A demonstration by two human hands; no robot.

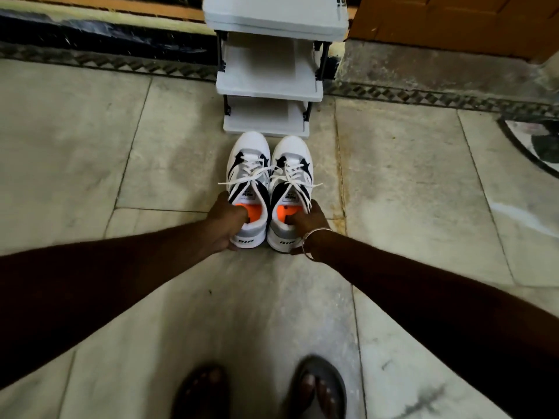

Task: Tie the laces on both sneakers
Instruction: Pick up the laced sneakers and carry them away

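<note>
two white sneakers with black panels and orange insoles stand side by side on the tiled floor (90,146), toes pointing away from the person and nearly touching the bottom tier of a small white shoe rack (266,83). the left hand (225,223) has its fingers (243,213) tucked down into the collar of the left sneaker (248,164) with the thumb under the heel, so the fingers are clamped on the heel rim; the right hand (307,222), a thin bangle (311,240) at the wrist, grips the right sneaker (292,167) the same way. the white laces (257,173) are threaded through the eyelets but lie loose, the free ends splayed outward over each shoe's side, with no knot visible. judging by the padded collars and thick soles, the shoes should be light, with a firm heel that gives a sure hold, which is probably why the heel rim suits carrying or shifting them. the laces look flat, soft and limp; they should bend easily and hold a knot by friction, but they will flop, so each is best pinched near its tip, one end per hand, and pulled taut before crossing. tying seems not yet begun. the person's feet in sandals (320,388) show at the bottom edge, well apart from the shoes.
</note>
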